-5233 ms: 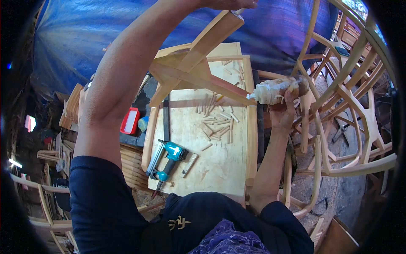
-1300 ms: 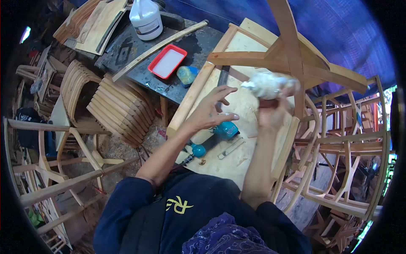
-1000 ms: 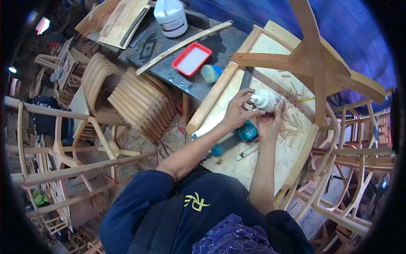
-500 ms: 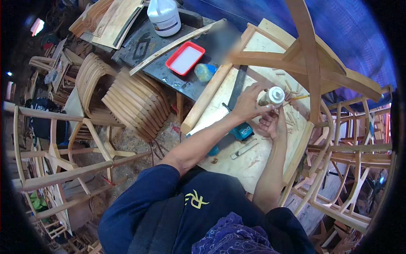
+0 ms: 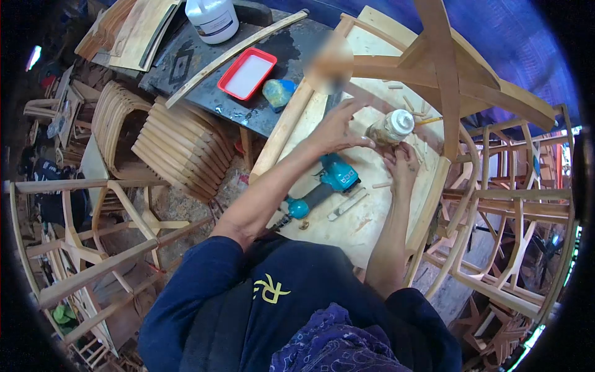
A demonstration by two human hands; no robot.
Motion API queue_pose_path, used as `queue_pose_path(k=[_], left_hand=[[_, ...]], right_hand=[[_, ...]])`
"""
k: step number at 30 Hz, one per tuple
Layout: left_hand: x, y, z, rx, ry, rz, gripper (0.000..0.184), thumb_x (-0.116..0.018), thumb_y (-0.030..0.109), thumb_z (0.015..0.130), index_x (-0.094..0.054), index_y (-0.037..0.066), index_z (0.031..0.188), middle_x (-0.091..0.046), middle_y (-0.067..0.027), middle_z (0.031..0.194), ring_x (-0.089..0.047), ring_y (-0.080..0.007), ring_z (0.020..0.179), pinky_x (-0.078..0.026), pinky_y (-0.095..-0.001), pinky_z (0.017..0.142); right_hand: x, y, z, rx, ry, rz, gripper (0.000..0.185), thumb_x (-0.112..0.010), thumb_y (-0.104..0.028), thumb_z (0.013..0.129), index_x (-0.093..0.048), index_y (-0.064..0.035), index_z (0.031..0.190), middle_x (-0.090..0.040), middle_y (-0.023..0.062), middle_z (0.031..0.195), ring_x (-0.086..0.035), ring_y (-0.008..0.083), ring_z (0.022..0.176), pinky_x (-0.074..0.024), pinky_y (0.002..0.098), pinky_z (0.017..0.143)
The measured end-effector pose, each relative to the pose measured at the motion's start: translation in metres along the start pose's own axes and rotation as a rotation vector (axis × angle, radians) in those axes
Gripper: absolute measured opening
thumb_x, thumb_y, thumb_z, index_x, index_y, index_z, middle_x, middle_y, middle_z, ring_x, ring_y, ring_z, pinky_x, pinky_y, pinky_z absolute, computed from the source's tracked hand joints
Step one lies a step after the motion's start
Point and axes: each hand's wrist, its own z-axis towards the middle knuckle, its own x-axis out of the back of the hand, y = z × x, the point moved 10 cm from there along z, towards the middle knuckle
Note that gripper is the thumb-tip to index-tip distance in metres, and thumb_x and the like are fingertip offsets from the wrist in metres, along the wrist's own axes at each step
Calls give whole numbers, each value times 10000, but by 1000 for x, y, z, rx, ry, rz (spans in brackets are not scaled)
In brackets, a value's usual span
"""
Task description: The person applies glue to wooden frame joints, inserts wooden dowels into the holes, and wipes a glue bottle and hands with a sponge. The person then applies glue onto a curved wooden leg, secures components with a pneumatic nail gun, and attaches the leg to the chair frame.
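My left hand [image 5: 339, 131] is open, thumb and fingers apart, just left of a clear squeeze bottle [image 5: 392, 128] with a white cap. The bottle stands tilted in view on the pale wooden board [image 5: 362, 239], and the left hand looks clear of it. Below the bottle, my right hand [image 5: 403, 164] has its fingers curled together in a pinch; whatever lies between them is hidden. Several wooden dowels [image 5: 409, 103] are scattered around the bottle, with a yellow pencil [image 5: 429, 120] among them. A teal cordless drill [image 5: 338, 173] lies below my left hand.
A flat metal tool [image 5: 348, 205] lies beside the drill. A crossed wooden frame [image 5: 447, 87] rises over the board's right side. Left of the board, a dark table [image 5: 180, 80] bears a red tray [image 5: 221, 82], a blue-yellow lump [image 5: 279, 94] and a white jug [image 5: 212, 22]. Chair frames [image 5: 517, 211] flank me.
My left hand has let go of the bottle and moved left, its fingers spreading. The bottle now rests on the board. My right hand stays close below it. The view has shifted.
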Motion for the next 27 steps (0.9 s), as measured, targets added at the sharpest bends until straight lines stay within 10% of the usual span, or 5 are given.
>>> queue_pose_path(k=[5, 12, 22, 27], left_hand=[[64, -3, -16, -53, 128, 182, 906, -950, 403, 671, -565, 51, 1412, -549, -210, 1421, -526, -366, 1344, -423, -439, 1140], [243, -84, -72, 161, 565, 590, 697, -860, 233, 727, -601, 92, 1358, -572, -197, 1359, -562, -396, 1254, -453, -505, 1052], [288, -86, -139, 307, 714, 718, 738, -891, 273, 705, -607, 107, 1365, -564, -112, 1331, -551, -347, 1220, -420, -507, 968], [309, -98, -139, 290, 725, 730, 782, -892, 298, 679, -595, 116, 1379, -540, -108, 1348, -522, -357, 1238, -388, -540, 985]], right_hand=[[-22, -47, -52, -55, -208, -208, 151, -673, -104, 958, -696, -11, 1075, -687, 33, 924, -668, 120, 873, -547, 264, 724], [-235, -140, -100, 444, -745, -308, 259, -614, 57, 862, -712, -16, 1090, -705, 85, 1067, -700, 165, 955, -554, 281, 836], [-507, -49, -40, 936, -862, -712, 263, -655, -21, 817, -770, -31, 1054, -740, 240, 1030, -717, 387, 998, -550, 446, 928], [-526, -31, -38, 777, -956, -832, 123, -733, -80, 809, -781, -12, 899, -731, 252, 912, -722, 413, 906, -564, 487, 868]])
